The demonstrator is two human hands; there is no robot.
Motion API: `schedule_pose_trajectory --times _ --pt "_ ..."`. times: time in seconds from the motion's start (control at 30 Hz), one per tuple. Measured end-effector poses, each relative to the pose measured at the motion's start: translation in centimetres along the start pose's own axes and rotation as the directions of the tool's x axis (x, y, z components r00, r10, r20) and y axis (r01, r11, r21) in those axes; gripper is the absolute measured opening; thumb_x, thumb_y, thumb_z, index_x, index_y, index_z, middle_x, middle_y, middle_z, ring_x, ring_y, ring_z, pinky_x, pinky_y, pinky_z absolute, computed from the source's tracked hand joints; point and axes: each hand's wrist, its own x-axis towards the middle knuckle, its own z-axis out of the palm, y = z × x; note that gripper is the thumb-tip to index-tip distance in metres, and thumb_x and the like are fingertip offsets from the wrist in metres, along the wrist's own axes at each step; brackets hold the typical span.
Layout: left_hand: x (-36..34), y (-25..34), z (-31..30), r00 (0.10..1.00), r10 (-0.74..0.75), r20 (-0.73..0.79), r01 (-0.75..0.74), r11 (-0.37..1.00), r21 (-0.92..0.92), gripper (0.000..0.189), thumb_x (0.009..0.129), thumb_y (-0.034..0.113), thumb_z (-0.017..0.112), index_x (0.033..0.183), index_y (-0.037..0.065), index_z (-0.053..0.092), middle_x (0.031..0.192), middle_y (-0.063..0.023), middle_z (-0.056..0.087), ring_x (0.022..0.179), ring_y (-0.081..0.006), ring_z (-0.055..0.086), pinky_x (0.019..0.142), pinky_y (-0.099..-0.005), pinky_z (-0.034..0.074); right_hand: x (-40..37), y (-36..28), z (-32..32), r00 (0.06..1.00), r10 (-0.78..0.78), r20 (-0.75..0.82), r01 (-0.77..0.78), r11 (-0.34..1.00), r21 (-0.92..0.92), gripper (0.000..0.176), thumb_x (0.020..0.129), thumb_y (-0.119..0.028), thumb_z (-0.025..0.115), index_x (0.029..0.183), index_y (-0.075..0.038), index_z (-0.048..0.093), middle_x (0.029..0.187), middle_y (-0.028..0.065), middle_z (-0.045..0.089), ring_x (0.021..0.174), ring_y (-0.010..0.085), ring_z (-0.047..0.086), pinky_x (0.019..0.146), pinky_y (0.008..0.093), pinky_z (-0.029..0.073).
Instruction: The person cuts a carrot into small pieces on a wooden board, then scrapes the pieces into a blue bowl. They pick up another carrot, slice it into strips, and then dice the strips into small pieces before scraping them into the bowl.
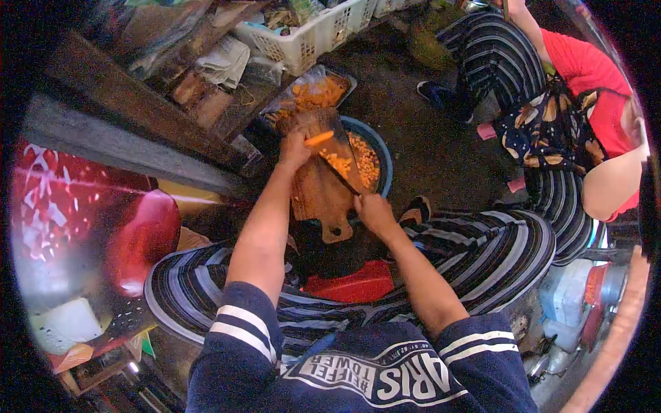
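My left hand (pixel 295 149) is closed on an orange carrot stick (pixel 319 138) lying across the upper part of a wooden cutting board (pixel 313 196). A knife (pixel 339 174) is held in my right hand (pixel 376 212), its blade slanting over the board from lower right to upper left. Small orange pieces (pixel 339 162) lie along the blade. Beneath the board's right side is a round blue basin (pixel 386 162) with many diced orange pieces (pixel 366 162) in it. The board's handle points toward my body.
A metal tray (pixel 349 88) with orange pieces and plastic wrap stands beyond the board. Behind it is a white basket (pixel 313 43). Wooden beams (pixel 148 103) run along the left. Another person in red (pixel 585 62) sits at the right. A red object (pixel 351 282) lies between my legs.
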Motion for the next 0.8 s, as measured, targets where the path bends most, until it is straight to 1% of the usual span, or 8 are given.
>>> schedule_pose_trajectory --times 0.07,0.13,0.2,0.3,0.47,0.53,0.7,0.8 --pt "-1.0 0.7 -1.0 1.000 -0.018 0.014 0.018 1.000 0.003 0.025 0.063 0.013 0.067 0.082 0.004 0.052 0.086 -0.0144 0.055 0.080 -0.0352 0.056 0.067 -0.0436 0.045 0.6 1.1 -0.1 0.999 -0.002 -0.037 0.004 0.999 0.034 0.030 0.086 -0.026 0.046 0.088 0.002 0.058 0.073 0.0231 0.061 0.069 0.0400 0.060 0.064 0.0479 0.049" --pt "-1.7 0.6 -1.2 0.991 -0.106 -0.077 0.112 0.991 0.076 0.026 0.064 0.014 0.069 0.082 0.005 0.052 0.082 -0.0150 0.056 0.078 -0.0345 0.056 0.065 -0.0432 0.045 0.6 0.8 -1.3 0.984 0.132 -0.117 -0.132 0.991 0.010 0.031 0.085 -0.027 0.047 0.089 0.002 0.057 0.072 0.0238 0.060 0.069 0.0407 0.059 0.064 0.0490 0.048" --pt "-2.0 0.8 -1.4 0.984 -0.174 -0.043 0.175 0.984 0.027 0.026 0.063 0.014 0.070 0.080 0.004 0.053 0.079 -0.0150 0.057 0.077 -0.0346 0.057 0.065 -0.0431 0.045 0.3 0.8 -2.0 0.980 0.140 -0.139 -0.139 0.990 0.017 0.031 0.085 -0.027 0.048 0.089 0.002 0.056 0.071 0.0252 0.060 0.069 0.0411 0.059 0.064 0.0496 0.047" --pt "-2.3 0.9 -1.7 0.969 -0.247 -0.001 0.247 0.968 -0.048 0.027 0.061 0.014 0.073 0.076 0.004 0.053 0.074 -0.0156 0.057 0.075 -0.0345 0.057 0.065 -0.0428 0.045 -0.5 0.5 -2.5 0.989 0.056 -0.136 -0.053 0.998 0.026 0.031 0.085 -0.028 0.048 0.087 0.002 0.056 0.072 0.0246 0.060 0.070 0.0413 0.059 0.064 0.0499 0.047" --pt "-2.5 -0.5 -2.5 0.976 -0.215 0.011 0.216 0.976 -0.021 0.029 0.057 0.014 0.077 0.069 0.004 0.053 0.073 -0.0164 0.057 0.074 -0.0337 0.057 0.064 -0.0419 0.046 -2.5 -0.9 -1.9 0.974 -0.212 0.077 0.208 0.977 0.049 0.030 0.083 -0.030 0.051 0.085 0.000 0.056 0.074 0.0230 0.060 0.071 0.0405 0.058 0.063 0.0494 0.046" --pt "-2.6 -1.4 -2.3 0.987 -0.144 -0.077 0.147 0.988 0.043 0.031 0.056 0.014 0.077 0.071 0.005 0.052 0.072 -0.0159 0.057 0.074 -0.0327 0.058 0.064 -0.0411 0.046 -2.7 -1.2 -1.0 0.972 -0.205 0.112 0.208 0.978 -0.010 0.030 0.082 -0.030 0.052 0.084 0.000 0.056 0.073 0.0230 0.060 0.072 0.0396 0.059 0.064 0.0485 0.046" --pt "-2.7 -2.0 -2.4 0.978 -0.178 -0.107 0.181 0.983 0.013 0.034 0.055 0.014 0.078 0.073 0.004 0.051 0.071 -0.0150 0.058 0.071 -0.0332 0.058 0.062 -0.0407 0.046 -3.1 -1.4 -0.1 0.926 -0.290 0.239 0.300 0.954 -0.005 0.031 0.082 -0.029 0.051 0.085 0.001 0.058 0.073 0.0222 0.060 0.071 0.0385 0.059 0.064 0.0476 0.047" --pt "-3.2 -1.7 -2.9 0.969 -0.233 -0.087 0.231 0.973 -0.029 0.034 0.054 0.014 0.077 0.074 0.004 0.051 0.070 -0.0160 0.058 0.070 -0.0334 0.059 0.061 -0.0399 0.047 -2.6 -1.2 0.5 0.954 -0.273 0.123 0.281 0.958 -0.057 0.031 0.081 -0.028 0.052 0.082 0.001 0.060 0.071 0.0222 0.060 0.068 0.0388 0.059 0.063 0.0473 0.047"
